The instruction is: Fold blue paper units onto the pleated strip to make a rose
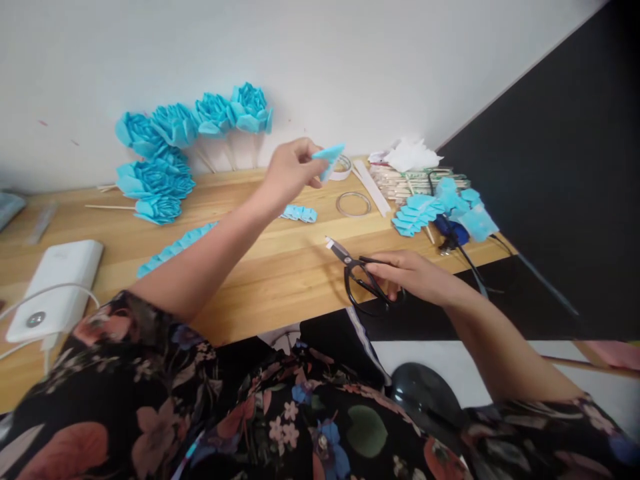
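Observation:
My left hand [295, 167] pinches a small folded blue paper piece [329, 160] between thumb and fingers, raised above the table. Lower and to the right, my right hand [403, 272] is closed on the black handles of a pair of scissors [367, 277]. The blades point up and to the left, and a tiny white scrap [329, 244] is at their tip. Below my left hand, a short row of folded blue petals [299, 213] lies on the wood. A longer blue row [175, 248] is partly hidden behind my left forearm.
Blue paper flowers [175, 125] on sticks stand against the wall at the back left. A white power bank [57, 290] with cables lies at left. A metal ring [353, 204], a tape roll [341, 169], bundled sticks [400, 183] and blue petal stacks [417, 215] are at right.

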The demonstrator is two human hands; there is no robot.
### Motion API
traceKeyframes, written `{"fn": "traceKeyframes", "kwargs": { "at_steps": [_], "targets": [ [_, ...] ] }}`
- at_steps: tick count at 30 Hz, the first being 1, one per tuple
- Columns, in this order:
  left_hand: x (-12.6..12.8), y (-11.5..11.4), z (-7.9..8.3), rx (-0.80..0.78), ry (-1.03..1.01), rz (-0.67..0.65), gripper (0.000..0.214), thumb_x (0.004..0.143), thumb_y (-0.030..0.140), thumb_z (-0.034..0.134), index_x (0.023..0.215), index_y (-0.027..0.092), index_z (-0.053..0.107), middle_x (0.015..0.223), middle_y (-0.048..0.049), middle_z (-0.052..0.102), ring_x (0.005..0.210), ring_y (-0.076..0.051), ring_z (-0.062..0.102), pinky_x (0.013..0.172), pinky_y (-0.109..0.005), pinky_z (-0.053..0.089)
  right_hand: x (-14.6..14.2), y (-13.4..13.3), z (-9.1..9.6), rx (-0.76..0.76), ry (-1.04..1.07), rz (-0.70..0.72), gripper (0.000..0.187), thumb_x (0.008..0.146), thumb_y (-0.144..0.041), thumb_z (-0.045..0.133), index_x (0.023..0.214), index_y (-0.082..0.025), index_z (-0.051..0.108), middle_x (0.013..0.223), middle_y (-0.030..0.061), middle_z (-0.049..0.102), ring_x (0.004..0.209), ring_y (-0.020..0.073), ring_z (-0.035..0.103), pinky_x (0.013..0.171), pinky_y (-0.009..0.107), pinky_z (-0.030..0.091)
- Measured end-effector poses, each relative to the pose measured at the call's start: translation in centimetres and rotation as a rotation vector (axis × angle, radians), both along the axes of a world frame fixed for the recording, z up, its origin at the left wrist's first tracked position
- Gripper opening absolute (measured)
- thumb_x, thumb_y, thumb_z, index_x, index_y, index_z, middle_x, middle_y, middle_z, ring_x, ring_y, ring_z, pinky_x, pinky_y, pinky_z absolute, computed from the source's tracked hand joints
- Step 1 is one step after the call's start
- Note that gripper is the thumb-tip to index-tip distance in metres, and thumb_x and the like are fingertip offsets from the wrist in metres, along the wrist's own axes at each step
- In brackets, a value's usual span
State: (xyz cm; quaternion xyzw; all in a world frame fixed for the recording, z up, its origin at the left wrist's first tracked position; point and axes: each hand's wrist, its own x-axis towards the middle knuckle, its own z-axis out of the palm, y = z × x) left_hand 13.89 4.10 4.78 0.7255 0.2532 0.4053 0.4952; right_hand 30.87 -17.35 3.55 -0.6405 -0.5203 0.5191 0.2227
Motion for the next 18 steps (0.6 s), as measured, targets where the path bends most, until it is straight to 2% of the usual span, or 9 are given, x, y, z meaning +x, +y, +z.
{"fn": "traceKeyframes", "kwargs": {
  "at_steps": [2, 4, 6, 8, 10, 12, 15, 18],
  "targets": [
    [-3.4, -1.5, 0.9, -0.035, -0.002, 0.007, 0.014, 0.083, 0.016, 0.065, 0.073, 0.017, 0.055, 0.072, 0.0003, 0.066, 0.065, -0.011, 0.064, 0.070, -0.026, 0.055, -1.1, 1.4, -0.9, 0.002, -0.026, 0.006, 0.040, 0.086, -0.056, 0.062, 0.080, -0.017, 0.063, 0.056, -0.0038, 0.057, 0.048, 0.0103, 0.056, 0.048, 0.023, 0.046],
    [-6.7, -4.1, 1.0, -0.051, 0.067, -0.040, 0.016, 0.082, 0.016, 0.068, 0.072, 0.017, 0.055, 0.066, 0.0016, 0.066, 0.061, -0.011, 0.063, 0.066, -0.024, 0.053, -2.2, 2.5, -1.8, -0.001, -0.043, -0.009, 0.036, 0.087, -0.053, 0.060, 0.079, -0.018, 0.061, 0.054, -0.0046, 0.055, 0.045, 0.0102, 0.054, 0.046, 0.023, 0.045],
    [-9.3, -7.2, 0.4, -0.035, 0.183, -0.158, 0.014, 0.081, 0.017, 0.068, 0.070, 0.017, 0.058, 0.069, 0.0000, 0.070, 0.065, -0.012, 0.066, 0.065, -0.023, 0.052, -3.2, 2.9, -2.4, 0.044, -0.130, 0.009, 0.031, 0.090, -0.047, 0.056, 0.091, -0.018, 0.066, 0.059, -0.0028, 0.061, 0.048, 0.0124, 0.058, 0.049, 0.024, 0.046],
    [-11.2, -10.3, -0.8, 0.013, 0.332, -0.296, 0.006, 0.081, 0.015, 0.065, 0.076, 0.017, 0.063, 0.087, -0.0031, 0.077, 0.080, -0.015, 0.071, 0.074, -0.027, 0.054, -3.8, 3.1, -2.6, 0.192, -0.347, 0.076, 0.028, 0.093, -0.040, 0.054, 0.105, -0.020, 0.070, 0.072, 0.0017, 0.071, 0.064, 0.0171, 0.067, 0.059, 0.027, 0.049],
    [-12.3, -12.8, -2.1, 0.072, 0.353, -0.375, 0.006, 0.080, 0.013, 0.063, 0.078, 0.018, 0.061, 0.099, -0.0047, 0.078, 0.090, -0.018, 0.073, 0.083, -0.032, 0.055, -4.0, 3.2, -2.6, 0.385, -0.622, 0.137, 0.026, 0.094, -0.034, 0.054, 0.107, -0.022, 0.073, 0.091, 0.0069, 0.076, 0.085, 0.0227, 0.071, 0.070, 0.030, 0.049],
    [-12.7, -14.6, -3.3, 0.139, 0.332, -0.397, 0.010, 0.081, 0.011, 0.061, 0.074, 0.018, 0.058, 0.112, -0.0073, 0.077, 0.104, -0.021, 0.072, 0.092, -0.037, 0.055, -4.2, 3.7, -2.6, 0.515, -0.786, 0.159, 0.024, 0.095, -0.030, 0.055, 0.103, -0.020, 0.075, 0.102, 0.0098, 0.075, 0.094, 0.0251, 0.070, 0.074, 0.031, 0.046],
    [-12.6, -16.1, -4.6, 0.198, 0.305, -0.385, 0.010, 0.081, 0.010, 0.059, 0.076, 0.018, 0.059, 0.126, -0.0103, 0.073, 0.122, -0.024, 0.066, 0.105, -0.042, 0.051, -4.8, 5.1, -3.1, 0.589, -0.742, 0.176, 0.020, 0.096, -0.026, 0.055, 0.098, -0.020, 0.074, 0.099, 0.0069, 0.076, 0.088, 0.0206, 0.069, 0.073, 0.029, 0.044],
    [-11.8, -16.4, -5.6, 0.266, 0.301, -0.332, 0.010, 0.081, 0.010, 0.058, 0.076, 0.018, 0.059, 0.134, -0.0123, 0.068, 0.129, -0.025, 0.062, 0.112, -0.044, 0.047, -5.8, 6.8, -3.8, 0.610, -0.658, 0.195, 0.016, 0.095, -0.024, 0.057, 0.090, -0.021, 0.072, 0.087, 0.0011, 0.076, 0.079, 0.0163, 0.067, 0.069, 0.026, 0.040]
  ]
}}
